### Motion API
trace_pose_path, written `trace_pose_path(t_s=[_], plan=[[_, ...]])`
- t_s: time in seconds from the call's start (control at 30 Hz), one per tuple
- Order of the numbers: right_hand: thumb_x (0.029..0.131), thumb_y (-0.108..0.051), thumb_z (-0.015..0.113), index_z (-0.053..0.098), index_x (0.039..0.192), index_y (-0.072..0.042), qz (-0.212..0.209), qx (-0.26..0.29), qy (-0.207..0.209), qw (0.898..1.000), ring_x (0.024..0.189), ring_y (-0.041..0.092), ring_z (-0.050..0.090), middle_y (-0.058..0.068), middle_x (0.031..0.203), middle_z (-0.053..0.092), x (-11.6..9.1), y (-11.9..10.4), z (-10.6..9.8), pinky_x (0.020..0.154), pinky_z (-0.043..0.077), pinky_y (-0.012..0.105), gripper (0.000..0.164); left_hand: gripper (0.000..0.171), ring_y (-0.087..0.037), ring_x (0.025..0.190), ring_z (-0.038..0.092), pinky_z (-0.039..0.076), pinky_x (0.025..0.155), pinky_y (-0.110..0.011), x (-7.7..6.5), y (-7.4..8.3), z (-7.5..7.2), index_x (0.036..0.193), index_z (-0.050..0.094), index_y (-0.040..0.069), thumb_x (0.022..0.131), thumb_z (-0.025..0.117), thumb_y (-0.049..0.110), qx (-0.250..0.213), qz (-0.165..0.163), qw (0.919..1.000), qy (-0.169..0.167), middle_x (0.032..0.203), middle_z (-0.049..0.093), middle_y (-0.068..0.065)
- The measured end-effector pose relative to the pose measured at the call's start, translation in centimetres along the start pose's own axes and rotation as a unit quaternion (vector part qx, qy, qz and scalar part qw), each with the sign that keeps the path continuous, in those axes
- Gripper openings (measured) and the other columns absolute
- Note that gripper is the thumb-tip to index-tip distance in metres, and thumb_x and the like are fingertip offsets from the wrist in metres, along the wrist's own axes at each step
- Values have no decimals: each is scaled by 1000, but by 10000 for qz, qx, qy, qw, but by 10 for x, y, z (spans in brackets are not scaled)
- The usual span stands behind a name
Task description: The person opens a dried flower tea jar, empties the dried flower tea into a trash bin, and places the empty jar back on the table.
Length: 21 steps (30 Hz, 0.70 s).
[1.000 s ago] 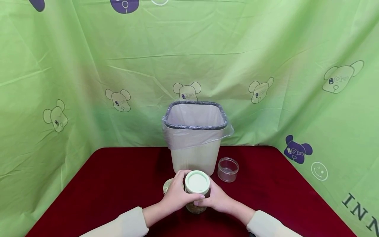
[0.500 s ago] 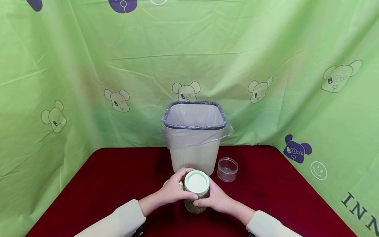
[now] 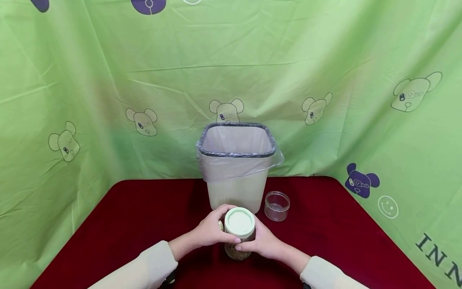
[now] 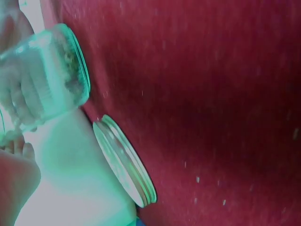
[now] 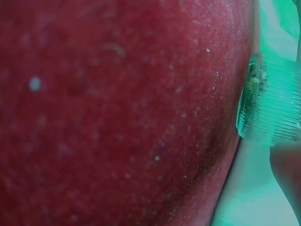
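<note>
A clear jar (image 3: pixel 236 253) with a pale green round top (image 3: pixel 240 222) stands at the front middle of the table in the head view, between both hands. My left hand (image 3: pixel 209 231) grips its left side, thumb across the front near the top and fingers reaching behind. On the right side my right hand (image 3: pixel 265 241) grips it, thumb lower on the front. Dark bits lie in the bottom of the jar (image 4: pixel 59 70) in the left wrist view. A round screw lid (image 4: pixel 123 162) sits on the cloth beside it, mostly hidden behind my left hand in the head view.
A bin (image 3: pixel 236 188) lined with a translucent bag stands just behind the jar. To its right is a small clear tub (image 3: pixel 277 208). Dark red cloth (image 3: pixel 155 212) covers the table, and a green patterned curtain (image 3: pixel 173 88) hangs around it.
My left hand has shifted slightly left and back on the jar, its thumb drawing away from the right thumb. More of the lid behind it is covered. The right hand and jar stay nearly still.
</note>
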State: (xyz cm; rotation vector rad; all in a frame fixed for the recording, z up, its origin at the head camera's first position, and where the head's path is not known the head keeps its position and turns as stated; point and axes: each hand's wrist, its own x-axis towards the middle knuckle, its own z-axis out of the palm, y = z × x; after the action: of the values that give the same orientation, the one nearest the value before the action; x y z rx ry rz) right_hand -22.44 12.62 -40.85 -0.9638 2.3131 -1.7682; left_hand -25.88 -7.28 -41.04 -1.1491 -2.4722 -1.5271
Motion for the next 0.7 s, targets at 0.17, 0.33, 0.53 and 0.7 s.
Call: trace_pose_path(t_s=[0.17, 0.33, 0.53, 0.7], plan=[[67, -7, 75, 31, 130, -7, -9, -6, -21, 10000, 110, 18, 44, 6, 120, 46, 0, 0, 0, 92, 33, 26, 77, 72, -9, 96, 50, 40, 80, -31, -5, 7, 9, 120, 44, 25, 60, 76, 47, 235, -338, 9980, 478, 110, 50, 11], [66, -8, 76, 31, 130, -8, 12, 37, -15, 10000, 110, 19, 44, 5, 120, 46, -1, 0, 0, 92, 33, 26, 78, 75, -11, 98, 49, 41, 81, -32, -8, 15, 20, 119, 43, 20, 58, 75, 50, 383, -634, 9930, 925, 110, 47, 7], [67, -8, 75, 31, 130, -8, -8, 170, -42, 9998, 111, 19, 43, 6, 121, 45, 0, 2, -1, 92, 33, 27, 77, 81, -12, 98, 47, 40, 82, -34, -11, 26, 30, 118, 43, 15, 55, 74, 55, 623, -1039, 9820, 1452, 108, 47, 5], [67, -9, 75, 31, 129, -8, -22, 136, -32, 9999, 111, 19, 44, 5, 121, 45, -1, 3, 0, 92, 34, 27, 76, 84, -12, 99, 46, 39, 83, -35, -13, 28, 33, 120, 41, 14, 55, 74, 56, 686, -1150, 9784, 1577, 109, 47, 4]])
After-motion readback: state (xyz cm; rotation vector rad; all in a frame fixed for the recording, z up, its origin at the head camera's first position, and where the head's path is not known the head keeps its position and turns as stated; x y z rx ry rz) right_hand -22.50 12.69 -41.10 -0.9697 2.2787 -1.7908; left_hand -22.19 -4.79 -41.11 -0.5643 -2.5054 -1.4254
